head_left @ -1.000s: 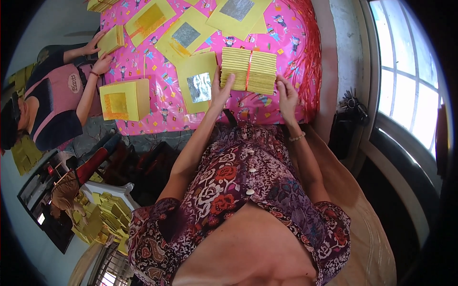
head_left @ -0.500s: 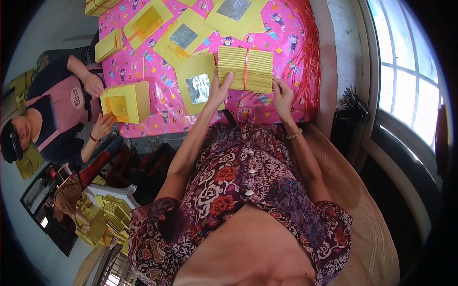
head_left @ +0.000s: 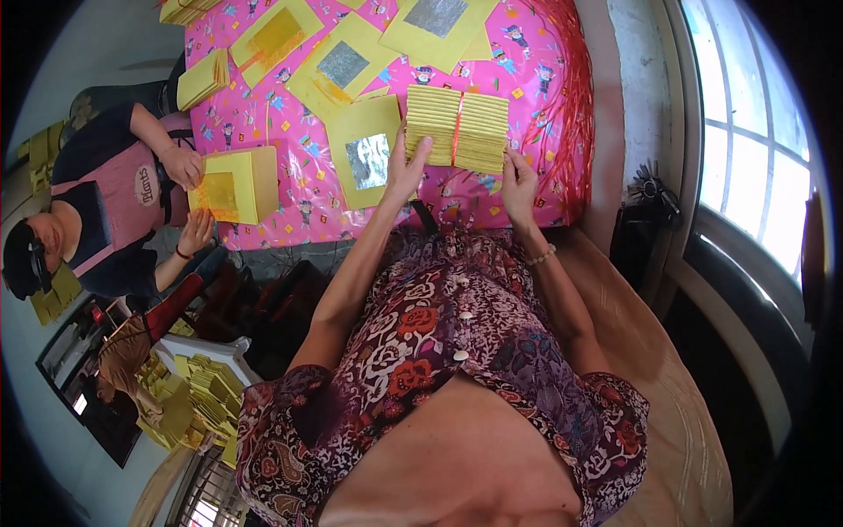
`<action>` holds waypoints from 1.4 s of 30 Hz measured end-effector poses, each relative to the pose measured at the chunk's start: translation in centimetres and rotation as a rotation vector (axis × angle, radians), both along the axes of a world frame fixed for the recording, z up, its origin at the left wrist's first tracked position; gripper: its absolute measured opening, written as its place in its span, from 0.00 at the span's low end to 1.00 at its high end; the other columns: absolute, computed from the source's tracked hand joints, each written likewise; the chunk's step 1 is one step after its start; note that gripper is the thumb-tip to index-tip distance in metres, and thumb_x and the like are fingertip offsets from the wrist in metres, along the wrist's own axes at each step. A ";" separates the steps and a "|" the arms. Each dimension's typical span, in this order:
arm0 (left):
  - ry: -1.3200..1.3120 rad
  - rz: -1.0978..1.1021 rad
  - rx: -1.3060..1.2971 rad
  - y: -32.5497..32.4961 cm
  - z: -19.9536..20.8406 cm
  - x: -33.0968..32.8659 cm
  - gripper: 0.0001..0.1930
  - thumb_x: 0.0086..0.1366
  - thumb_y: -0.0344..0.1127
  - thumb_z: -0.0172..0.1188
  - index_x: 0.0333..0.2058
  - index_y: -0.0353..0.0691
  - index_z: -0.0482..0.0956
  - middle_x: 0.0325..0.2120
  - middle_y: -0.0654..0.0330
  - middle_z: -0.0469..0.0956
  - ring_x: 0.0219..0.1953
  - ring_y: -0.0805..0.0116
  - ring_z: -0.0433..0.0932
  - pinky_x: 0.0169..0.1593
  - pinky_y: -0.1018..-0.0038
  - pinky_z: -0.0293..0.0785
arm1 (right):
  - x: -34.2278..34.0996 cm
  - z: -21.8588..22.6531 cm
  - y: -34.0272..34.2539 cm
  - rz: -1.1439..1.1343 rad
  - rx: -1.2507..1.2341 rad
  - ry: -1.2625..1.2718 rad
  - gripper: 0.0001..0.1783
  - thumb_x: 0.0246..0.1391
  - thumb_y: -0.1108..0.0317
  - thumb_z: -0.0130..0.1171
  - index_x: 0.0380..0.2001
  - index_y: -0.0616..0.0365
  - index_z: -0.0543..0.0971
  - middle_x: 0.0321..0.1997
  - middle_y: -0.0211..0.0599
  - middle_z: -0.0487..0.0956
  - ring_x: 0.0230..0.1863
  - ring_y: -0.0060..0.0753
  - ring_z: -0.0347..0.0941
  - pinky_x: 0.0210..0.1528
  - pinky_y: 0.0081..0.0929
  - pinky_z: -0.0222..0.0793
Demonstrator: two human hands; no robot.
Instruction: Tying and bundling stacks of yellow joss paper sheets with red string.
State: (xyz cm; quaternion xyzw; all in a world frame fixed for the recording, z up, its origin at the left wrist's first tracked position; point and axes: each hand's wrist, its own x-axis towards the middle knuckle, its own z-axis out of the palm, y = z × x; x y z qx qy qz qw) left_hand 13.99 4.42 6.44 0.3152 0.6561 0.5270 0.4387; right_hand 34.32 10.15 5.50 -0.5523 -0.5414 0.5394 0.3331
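A thick bundle of folded yellow paper (head_left: 483, 132) lies on the table in front of me, with a red string (head_left: 457, 132) running across its middle. My left hand (head_left: 407, 167) grips the bundle's left edge, the thumb laid on its near left corner and the other fingers partly hidden beside it. At the near right corner, my right hand (head_left: 520, 180) pinches the bundle's edge between thumb and fingers. Just left of the bundle is a flat yellow sheet with a silver square (head_left: 367, 162), partly behind my left hand and forearm.
A pink patterned cover (head_left: 303, 189) spreads over the table. More yellow sheets (head_left: 342, 66) with silver or orange squares lie farther back. Red strings (head_left: 575, 114) hang along the right edge. On the left, a co-worker (head_left: 114, 180) has both hands at a yellow paper stack (head_left: 255, 184).
My hands keep their hold on the bundle, which has barely moved. The co-worker's far hand has come down onto the edge of their yellow stack.
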 end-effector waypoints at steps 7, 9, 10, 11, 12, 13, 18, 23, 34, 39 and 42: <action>0.008 0.142 0.053 -0.4 -0.7 0.5 0.32 0.64 0.39 0.55 0.62 0.36 0.53 0.52 0.53 0.68 0.53 0.67 0.67 0.56 0.73 0.62 | 0.3 -1.1 -1.2 -0.083 -0.207 0.270 0.23 0.65 0.63 0.39 0.58 0.66 0.63 0.57 0.43 0.69 0.54 0.29 0.67 0.57 0.25 0.62; -0.127 0.012 0.000 -0.7 -0.7 0.1 0.33 0.64 0.39 0.56 0.62 0.36 0.51 0.54 0.53 0.65 0.55 0.67 0.66 0.57 0.73 0.62 | 0.1 -0.9 -1.7 -0.049 -0.247 0.252 0.24 0.65 0.62 0.38 0.59 0.66 0.63 0.57 0.43 0.69 0.54 0.30 0.67 0.57 0.25 0.62; -0.126 0.014 0.000 -0.7 -0.8 0.0 0.33 0.64 0.39 0.56 0.62 0.36 0.51 0.54 0.53 0.65 0.55 0.67 0.66 0.57 0.73 0.62 | 0.0 -0.8 -1.8 -0.013 -0.287 0.235 0.25 0.66 0.61 0.38 0.59 0.65 0.62 0.57 0.42 0.69 0.54 0.30 0.67 0.57 0.24 0.62; -0.217 0.014 -0.033 -0.7 -0.9 -0.1 0.34 0.63 0.39 0.57 0.63 0.36 0.51 0.55 0.53 0.65 0.55 0.67 0.65 0.57 0.73 0.62 | -0.1 -0.6 -1.7 -0.011 -0.288 0.235 0.25 0.66 0.61 0.38 0.59 0.65 0.62 0.57 0.42 0.69 0.54 0.30 0.67 0.57 0.24 0.62; -0.309 0.012 -0.065 -0.7 -1.0 -0.2 0.35 0.63 0.39 0.58 0.63 0.36 0.50 0.56 0.54 0.64 0.55 0.67 0.65 0.57 0.73 0.63 | -0.1 -0.6 -1.6 0.000 -0.291 0.194 0.24 0.66 0.60 0.37 0.59 0.65 0.63 0.57 0.41 0.69 0.54 0.29 0.67 0.56 0.24 0.62; -0.308 0.013 -0.064 -0.8 -1.1 -0.2 0.35 0.63 0.39 0.58 0.63 0.36 0.50 0.56 0.54 0.64 0.55 0.67 0.65 0.57 0.73 0.63 | -0.2 -0.5 -1.4 0.012 -0.293 0.152 0.24 0.66 0.60 0.37 0.59 0.64 0.63 0.56 0.40 0.70 0.54 0.29 0.67 0.56 0.24 0.62; -0.228 -0.032 -0.048 -0.1 -0.8 -1.6 0.36 0.64 0.45 0.54 0.63 0.35 0.49 0.60 0.52 0.58 0.62 0.64 0.57 0.63 0.71 0.52 | 2.0 -2.8 1.0 0.175 -0.271 0.110 0.25 0.66 0.58 0.35 0.61 0.62 0.61 0.59 0.42 0.67 0.57 0.33 0.65 0.59 0.29 0.59; -0.267 -0.019 -0.006 3.6 0.5 -3.3 0.37 0.69 0.58 0.32 0.65 0.36 0.37 0.65 0.52 0.44 0.67 0.63 0.45 0.67 0.70 0.39 | -1.6 0.4 5.8 0.045 -0.265 0.283 0.34 0.65 0.47 0.30 0.66 0.57 0.47 0.70 0.45 0.48 0.69 0.39 0.47 0.67 0.36 0.45; -0.302 -0.236 -0.056 7.1 0.4 -4.1 0.33 0.70 0.57 0.25 0.65 0.40 0.45 0.66 0.57 0.43 0.68 0.62 0.40 0.68 0.70 0.36 | -4.3 -0.5 7.0 0.043 -0.315 0.430 0.32 0.66 0.48 0.25 0.66 0.55 0.49 0.70 0.39 0.50 0.69 0.35 0.47 0.68 0.28 0.42; -0.187 -0.250 -0.030 7.3 -0.1 -3.8 0.33 0.69 0.58 0.24 0.65 0.40 0.47 0.66 0.55 0.44 0.68 0.61 0.41 0.68 0.70 0.36 | -4.1 -0.5 7.0 0.024 -0.293 0.340 0.32 0.65 0.46 0.24 0.67 0.51 0.48 0.68 0.40 0.53 0.68 0.37 0.49 0.67 0.31 0.44; -0.190 -0.242 -0.066 6.7 -0.4 -4.1 0.34 0.69 0.58 0.24 0.65 0.40 0.46 0.66 0.55 0.44 0.68 0.61 0.41 0.68 0.70 0.36 | -3.8 -0.1 7.2 0.085 -0.256 0.317 0.33 0.65 0.46 0.23 0.67 0.51 0.47 0.68 0.40 0.53 0.68 0.36 0.49 0.67 0.31 0.44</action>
